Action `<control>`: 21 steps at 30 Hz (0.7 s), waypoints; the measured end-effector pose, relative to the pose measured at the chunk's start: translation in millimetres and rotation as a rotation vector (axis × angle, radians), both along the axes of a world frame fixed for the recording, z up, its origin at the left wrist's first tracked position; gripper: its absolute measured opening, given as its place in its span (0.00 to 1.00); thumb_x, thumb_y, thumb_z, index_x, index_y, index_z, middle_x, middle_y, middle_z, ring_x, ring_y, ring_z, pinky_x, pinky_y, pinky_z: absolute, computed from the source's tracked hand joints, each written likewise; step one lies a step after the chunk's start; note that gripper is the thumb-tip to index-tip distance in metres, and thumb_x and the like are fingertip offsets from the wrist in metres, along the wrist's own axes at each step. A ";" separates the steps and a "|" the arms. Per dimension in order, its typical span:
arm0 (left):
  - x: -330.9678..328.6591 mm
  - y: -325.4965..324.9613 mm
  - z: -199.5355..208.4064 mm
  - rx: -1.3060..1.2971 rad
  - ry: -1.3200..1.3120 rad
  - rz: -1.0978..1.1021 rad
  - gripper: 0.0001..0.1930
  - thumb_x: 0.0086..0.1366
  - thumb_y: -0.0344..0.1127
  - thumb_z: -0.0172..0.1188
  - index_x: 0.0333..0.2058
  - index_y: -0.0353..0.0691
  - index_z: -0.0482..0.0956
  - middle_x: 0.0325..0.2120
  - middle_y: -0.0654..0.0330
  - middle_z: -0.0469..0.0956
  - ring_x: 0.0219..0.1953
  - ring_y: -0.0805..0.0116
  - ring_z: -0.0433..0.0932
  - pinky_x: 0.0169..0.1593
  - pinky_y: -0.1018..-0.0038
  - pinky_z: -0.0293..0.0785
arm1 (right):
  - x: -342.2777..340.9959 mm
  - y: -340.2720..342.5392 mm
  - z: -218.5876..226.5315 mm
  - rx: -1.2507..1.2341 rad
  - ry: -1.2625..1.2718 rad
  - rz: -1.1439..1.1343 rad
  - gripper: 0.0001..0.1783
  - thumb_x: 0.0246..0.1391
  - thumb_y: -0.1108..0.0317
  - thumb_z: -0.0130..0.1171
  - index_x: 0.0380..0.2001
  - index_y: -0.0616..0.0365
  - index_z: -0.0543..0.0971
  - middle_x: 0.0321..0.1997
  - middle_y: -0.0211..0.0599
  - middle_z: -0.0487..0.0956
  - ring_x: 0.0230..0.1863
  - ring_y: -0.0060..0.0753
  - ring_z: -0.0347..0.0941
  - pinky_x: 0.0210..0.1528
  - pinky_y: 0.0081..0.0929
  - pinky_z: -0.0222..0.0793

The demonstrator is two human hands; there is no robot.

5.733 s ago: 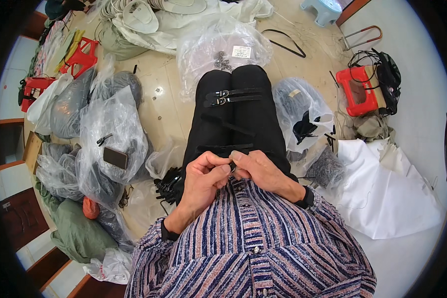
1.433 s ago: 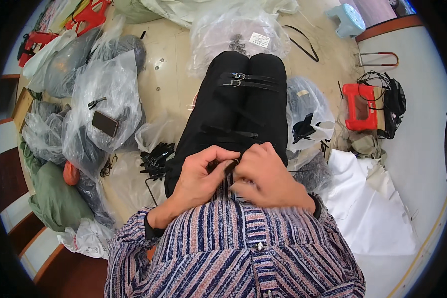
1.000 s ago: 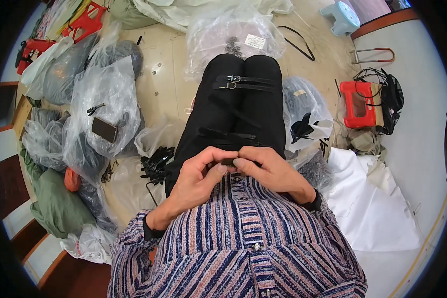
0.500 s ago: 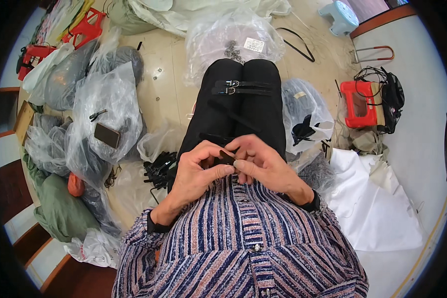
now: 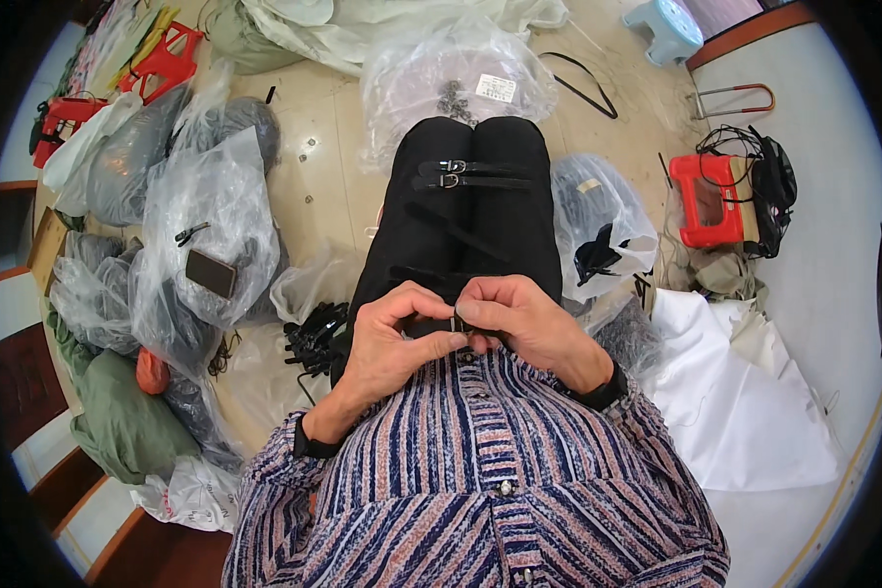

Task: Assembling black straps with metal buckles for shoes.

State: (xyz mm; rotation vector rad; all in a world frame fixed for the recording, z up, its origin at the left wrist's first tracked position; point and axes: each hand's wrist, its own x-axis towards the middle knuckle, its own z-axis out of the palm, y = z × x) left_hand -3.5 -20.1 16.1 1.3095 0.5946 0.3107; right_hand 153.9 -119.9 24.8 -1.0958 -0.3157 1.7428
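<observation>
Above my lap, my left hand (image 5: 387, 338) and my right hand (image 5: 529, 328) meet, fingertips pinched together. Between them is a short dark strap end with a small shiny metal piece (image 5: 457, 322), perhaps a buckle; the fingers hide most of it. Across my thighs lie two black buckled straps (image 5: 480, 182), one above the other, their silver buckles toward the left. Nearer my hands, a plain black strap (image 5: 458, 231) lies slantwise, and more black strap pieces (image 5: 416, 273) rest just beyond my fingers.
Loose metal buckles (image 5: 453, 103) lie on a clear plastic bag (image 5: 402, 98) beyond my knees. Black straps (image 5: 316, 335) are heaped left of my thigh. At left, a phone (image 5: 211, 273) rests on plastic-wrapped bundles (image 5: 206, 196). A bag (image 5: 593, 191) and red stool (image 5: 698, 201) stand right.
My right fingers have closed in on the small piece and moved slightly left. The dark strap end that showed between my hands is now mostly covered, and a shiny metal bit shows.
</observation>
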 end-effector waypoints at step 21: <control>-0.9 -3.8 11.7 0.205 0.025 -0.113 0.11 0.45 0.28 0.66 0.30 0.36 0.79 0.28 0.60 0.74 0.32 0.70 0.73 0.37 0.78 0.68 | 0.6 -6.1 4.8 -0.030 -0.228 0.160 0.12 0.50 0.65 0.57 0.32 0.63 0.71 0.23 0.30 0.73 0.20 0.17 0.68 0.20 0.12 0.61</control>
